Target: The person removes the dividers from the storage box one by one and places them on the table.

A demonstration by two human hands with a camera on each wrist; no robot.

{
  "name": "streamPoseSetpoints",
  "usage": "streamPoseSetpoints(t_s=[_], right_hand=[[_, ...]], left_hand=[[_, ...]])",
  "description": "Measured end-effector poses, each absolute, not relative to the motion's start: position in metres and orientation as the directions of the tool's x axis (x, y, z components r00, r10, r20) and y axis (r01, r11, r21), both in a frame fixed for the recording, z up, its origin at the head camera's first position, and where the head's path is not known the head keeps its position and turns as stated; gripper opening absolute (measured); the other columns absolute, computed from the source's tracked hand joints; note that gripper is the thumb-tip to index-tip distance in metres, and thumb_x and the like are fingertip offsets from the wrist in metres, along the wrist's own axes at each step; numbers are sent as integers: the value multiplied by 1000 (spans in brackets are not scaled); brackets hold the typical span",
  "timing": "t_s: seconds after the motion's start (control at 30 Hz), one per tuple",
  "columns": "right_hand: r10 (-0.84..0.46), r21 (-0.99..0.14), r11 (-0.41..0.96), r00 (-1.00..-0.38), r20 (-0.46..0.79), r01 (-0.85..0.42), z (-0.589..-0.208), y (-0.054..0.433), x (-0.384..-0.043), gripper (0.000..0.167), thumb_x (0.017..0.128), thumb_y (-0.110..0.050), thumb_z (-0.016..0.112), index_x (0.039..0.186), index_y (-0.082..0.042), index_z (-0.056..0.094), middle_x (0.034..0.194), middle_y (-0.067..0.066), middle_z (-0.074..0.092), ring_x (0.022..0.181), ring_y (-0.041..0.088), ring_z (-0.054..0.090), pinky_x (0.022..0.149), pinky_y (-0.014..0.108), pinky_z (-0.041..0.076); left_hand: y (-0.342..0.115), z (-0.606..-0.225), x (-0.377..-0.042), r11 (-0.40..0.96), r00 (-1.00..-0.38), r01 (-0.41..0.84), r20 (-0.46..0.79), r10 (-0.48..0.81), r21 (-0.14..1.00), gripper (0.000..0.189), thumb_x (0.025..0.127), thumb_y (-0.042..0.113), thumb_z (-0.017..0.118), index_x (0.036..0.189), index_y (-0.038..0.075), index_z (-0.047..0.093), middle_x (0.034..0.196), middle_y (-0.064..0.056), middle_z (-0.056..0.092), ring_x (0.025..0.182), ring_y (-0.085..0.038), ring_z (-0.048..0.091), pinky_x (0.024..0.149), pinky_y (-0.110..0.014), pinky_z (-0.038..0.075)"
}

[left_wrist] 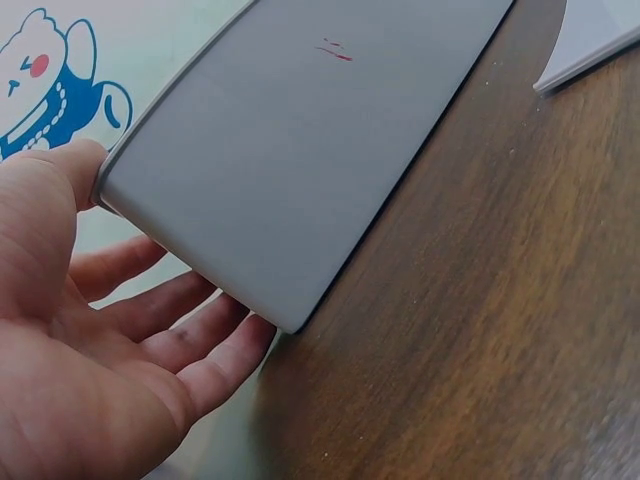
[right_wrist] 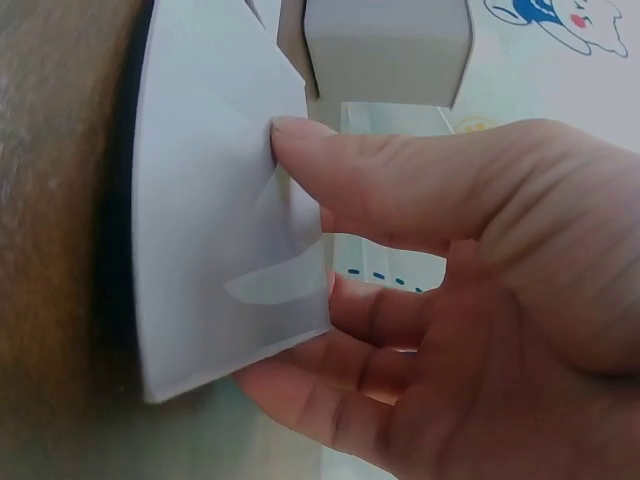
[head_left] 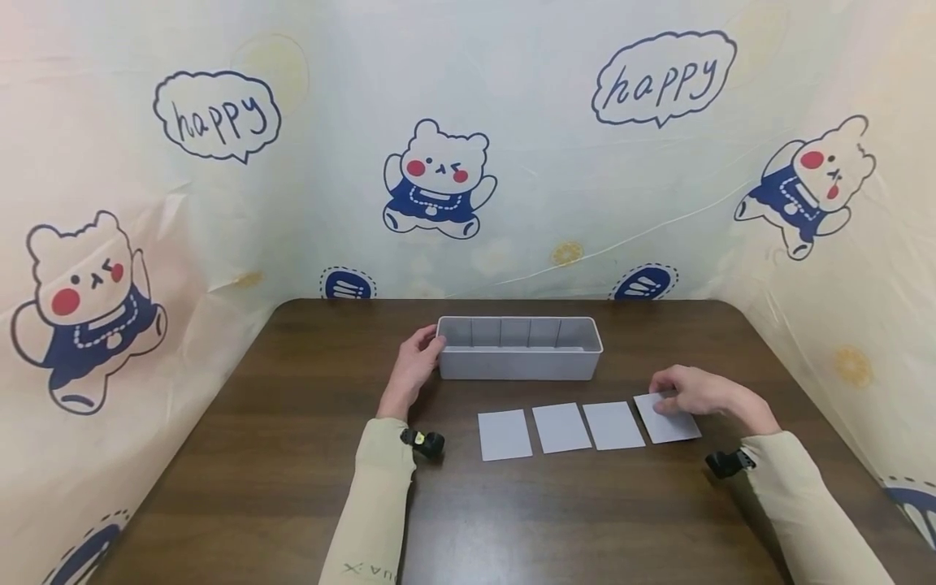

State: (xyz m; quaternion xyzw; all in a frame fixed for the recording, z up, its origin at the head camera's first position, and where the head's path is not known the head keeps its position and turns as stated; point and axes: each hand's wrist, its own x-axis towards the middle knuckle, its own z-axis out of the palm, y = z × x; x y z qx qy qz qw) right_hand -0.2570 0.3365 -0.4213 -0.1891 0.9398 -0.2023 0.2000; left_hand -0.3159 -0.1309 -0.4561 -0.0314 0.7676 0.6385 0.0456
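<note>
A long grey storage box [head_left: 519, 366] stands on the table, its inner back wall marked by several vertical lines. My left hand [head_left: 413, 362] holds its left end; in the left wrist view the thumb lies at the rim and the other fingers touch the end wall [left_wrist: 250, 160]. Four-sided white cards lie in a row in front of the box, and my right hand [head_left: 695, 390] pinches the rightmost white card [head_left: 671, 429]. Seen from the right wrist, the thumb presses on the face of this card [right_wrist: 210, 220] while fingers reach behind its edge.
Left of the held card lie three more white cards, the left one [head_left: 504, 436], the middle one [head_left: 561, 428] and the right one [head_left: 614, 426]. Beneath everything is a dark brown wooden table [head_left: 292, 487]. A printed curtain [head_left: 541, 179] encloses the back and sides.
</note>
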Motion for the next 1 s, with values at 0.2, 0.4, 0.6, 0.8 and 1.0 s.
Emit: streamPoseSetpoints(t_s=[0.2,0.4,0.6,0.8,1.0], right_hand=[[-404,-422,870,-858,-318,-254,-419,334,-254,17,85,-16,74,99,-9,65,90,2,63,81,19,54,68,32,46],[-394,-380,886,-864,-314,-266,-418,329,-249,19,84,-15,75,98,-7,64,85,2,58,75,17,51,63,29,41],[-361,-288,916,-888,-284,-281,-416,327,-246,23,81,-18,78,94,-10,62,88,4,56,82,22,50,70,34,42],[-325,-280,926,-914,-242,-255,-412,329,-242,19,82,-14,76,91,-8,60,82,4,57,75,20,51,64,32,44],[-280,-356,913,-939,-200,-197,-409,330,-240,11,92,-17,66,92,-8,62,75,2,58,68,16,51,57,28,43]], left_hand=[[-130,-455,-316,167,-995,-99,-103,14,981,51,99,34,54,146,16,44,149,-10,45,134,-28,48,111,-47,43],[-129,-456,-316,181,-994,-101,-106,13,978,51,99,35,54,146,17,44,150,-10,44,134,-28,48,110,-46,44],[-129,-457,-318,182,-994,-103,-109,20,978,51,100,35,54,147,17,44,151,-9,43,134,-29,48,111,-46,43],[-126,-458,-318,170,-993,-102,-109,36,980,54,98,39,57,146,18,45,150,-9,44,134,-29,49,109,-46,45],[-138,-454,-312,199,-995,-75,-87,49,977,64,92,49,62,145,16,46,148,-11,47,133,-29,50,108,-46,46]])
